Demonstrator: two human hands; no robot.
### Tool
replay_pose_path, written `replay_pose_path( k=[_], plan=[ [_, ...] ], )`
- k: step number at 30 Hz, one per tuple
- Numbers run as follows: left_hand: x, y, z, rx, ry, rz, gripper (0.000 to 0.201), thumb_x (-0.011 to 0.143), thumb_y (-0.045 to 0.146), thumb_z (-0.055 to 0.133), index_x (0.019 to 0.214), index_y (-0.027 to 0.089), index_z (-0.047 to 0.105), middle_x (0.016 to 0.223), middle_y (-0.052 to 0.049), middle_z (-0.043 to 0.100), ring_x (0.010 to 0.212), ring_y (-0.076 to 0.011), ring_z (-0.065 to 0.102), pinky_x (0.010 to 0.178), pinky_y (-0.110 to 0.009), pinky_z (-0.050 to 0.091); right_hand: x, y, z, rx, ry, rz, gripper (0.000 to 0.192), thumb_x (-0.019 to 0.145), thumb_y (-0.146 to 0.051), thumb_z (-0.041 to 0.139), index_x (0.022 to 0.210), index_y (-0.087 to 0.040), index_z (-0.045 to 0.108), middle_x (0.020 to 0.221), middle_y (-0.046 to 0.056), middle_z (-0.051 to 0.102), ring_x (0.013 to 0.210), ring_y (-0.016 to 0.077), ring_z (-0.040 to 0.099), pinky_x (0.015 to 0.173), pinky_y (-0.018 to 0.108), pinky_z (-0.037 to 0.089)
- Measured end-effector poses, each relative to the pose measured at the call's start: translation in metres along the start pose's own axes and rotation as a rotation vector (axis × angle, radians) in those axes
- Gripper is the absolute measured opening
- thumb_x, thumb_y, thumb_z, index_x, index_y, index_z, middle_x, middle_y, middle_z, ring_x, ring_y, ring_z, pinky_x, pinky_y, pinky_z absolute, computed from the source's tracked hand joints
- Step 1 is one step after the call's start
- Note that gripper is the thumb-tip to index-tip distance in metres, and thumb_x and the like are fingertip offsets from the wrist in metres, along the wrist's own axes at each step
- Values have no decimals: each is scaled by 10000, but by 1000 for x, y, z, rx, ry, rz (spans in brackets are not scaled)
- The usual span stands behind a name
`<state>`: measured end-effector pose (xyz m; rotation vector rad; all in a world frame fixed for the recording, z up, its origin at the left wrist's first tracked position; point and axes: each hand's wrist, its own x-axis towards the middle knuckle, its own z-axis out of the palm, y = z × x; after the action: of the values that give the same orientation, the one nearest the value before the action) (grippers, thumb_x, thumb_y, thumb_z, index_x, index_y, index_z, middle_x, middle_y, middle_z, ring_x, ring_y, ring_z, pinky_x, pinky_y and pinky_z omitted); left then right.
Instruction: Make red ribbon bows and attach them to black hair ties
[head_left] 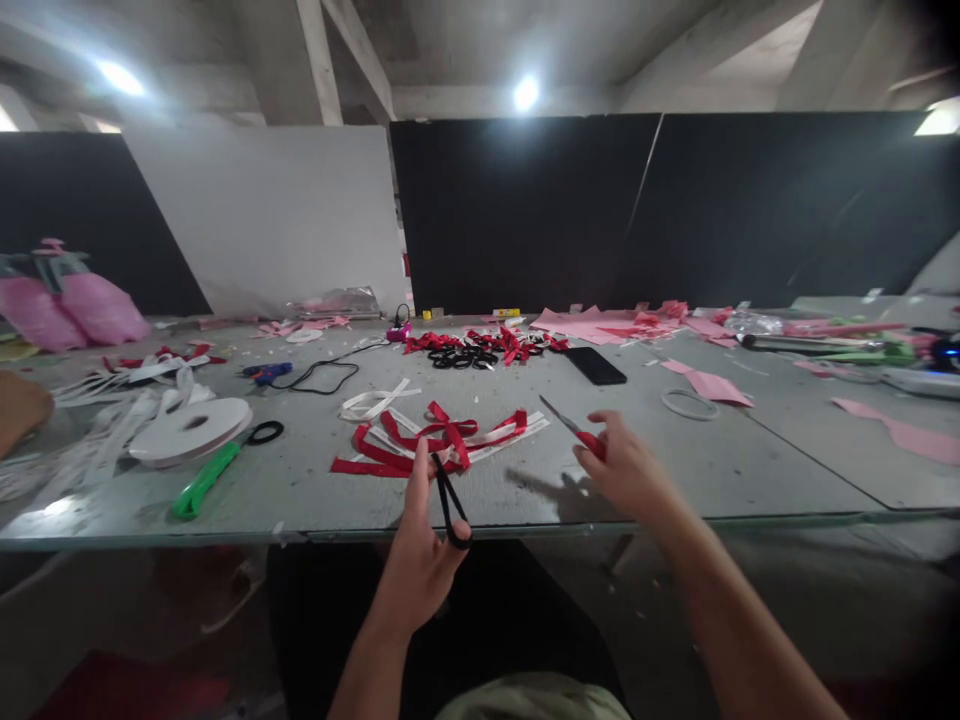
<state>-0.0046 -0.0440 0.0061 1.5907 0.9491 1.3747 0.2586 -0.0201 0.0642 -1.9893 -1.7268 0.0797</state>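
My left hand is at the table's front edge with a black elastic band drawn out in a long narrow loop between fingers and thumb. Just beyond it lie red ribbon strips, a red ribbon bow and a white printed strip. Over the table to the right, my right hand is closed on the red handles of a pair of scissors. Their blades point away and left, toward the ribbons.
Farther back are a pile of red bows and black bands and a black phone. On the left are a white ribbon roll, a green-handled tool, a blue glue gun and another person's hand. Pink paper lies right.
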Motion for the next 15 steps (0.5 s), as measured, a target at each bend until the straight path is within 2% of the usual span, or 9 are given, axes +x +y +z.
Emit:
replay_pose_path(
  k=[2,6,9,11,13,15],
  plan=[
    [1,-3,-3,-22,-22,-10,1097,716,765,521,1547,242,30,1582,-162,222,1459,-315,199,1147,-433,242,23,5,18,-104,-15,7,366,866,-150,474,1229,-110,493,1086,182,598,909,254,611,771,353,431],
    [1,-3,-6,-30,-22,-57,1055,727,764,508,1545,258,74,1590,-152,212,1466,-310,179,1159,-445,212,44,12,33,-163,-51,-53,248,862,-115,491,1078,-91,612,1036,200,610,1027,302,569,868,383,390],
    [0,-1,-8,-20,-26,-54,1028,744,752,496,1545,256,84,1590,-144,218,1466,-298,187,1179,-440,156,31,4,27,-181,-25,-71,307,895,-234,538,1175,-122,597,1137,205,589,1104,345,527,904,452,384],
    [-1,-3,-9,-40,-15,-25,1083,709,775,510,1546,220,105,1582,-162,231,1458,-315,205,1177,-441,177,7,-16,13,-133,13,-145,371,922,-296,526,1282,-208,537,1240,150,560,1143,314,511,935,459,387],
    [0,-5,-6,-51,-30,-13,1103,692,780,536,1543,200,141,1562,-169,279,1443,-326,250,1170,-447,213,-27,-48,-11,168,66,-459,321,944,-273,507,1260,-232,546,1214,103,585,1120,232,542,958,392,415],
    [1,-5,2,-52,44,-34,1039,700,749,585,1521,208,251,1485,-161,422,1387,-330,368,1141,-461,290,-60,-86,-42,371,38,-769,279,936,-233,522,1208,-259,574,1191,51,605,1095,175,557,962,338,437]
  ],
)
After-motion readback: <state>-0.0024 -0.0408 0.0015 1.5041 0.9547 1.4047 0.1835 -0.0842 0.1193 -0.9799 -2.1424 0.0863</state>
